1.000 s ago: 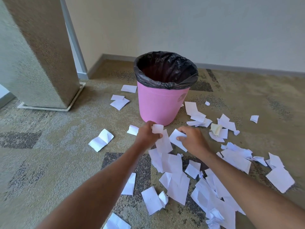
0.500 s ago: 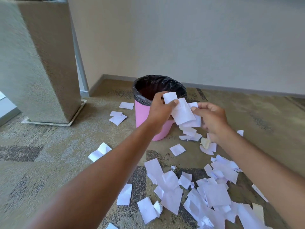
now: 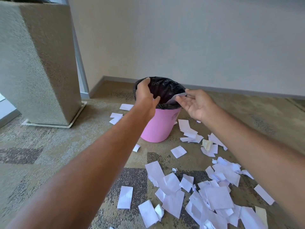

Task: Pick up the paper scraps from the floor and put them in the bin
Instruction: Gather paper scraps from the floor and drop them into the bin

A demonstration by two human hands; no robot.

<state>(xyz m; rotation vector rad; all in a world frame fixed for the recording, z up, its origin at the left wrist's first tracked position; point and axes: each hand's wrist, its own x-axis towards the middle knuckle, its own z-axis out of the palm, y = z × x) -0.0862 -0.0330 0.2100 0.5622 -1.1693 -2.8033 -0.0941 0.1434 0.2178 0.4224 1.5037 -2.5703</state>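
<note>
- Here, both hands hovered over the pink bin (image 3: 159, 128): left hand (image 3: 145, 95) spread and empty at its nine-o'clock rim.
- Right hand (image 3: 196, 103) lay palm-up and loose at three o'clock, one scrap (image 3: 177, 97) at its fingertips, tilting inward.
- Remaining paper scraps (image 3: 209, 197) littered the carpet (image 3: 41, 159) around five o'clock, nearer the right hand.

1. Pink bin (image 3: 159, 126) stands upright on the carpet, lined with a black bag (image 3: 166, 90) folded over its rim, mouth open
2. One white scrap (image 3: 177, 97) tips over the bin's right rim, at the right hand's fingertips
3. White paper scraps (image 3: 214, 197) lie scattered flat and overlapping on the floor right of and in front of the bin; a few more (image 3: 116, 117) sit to its left
</note>
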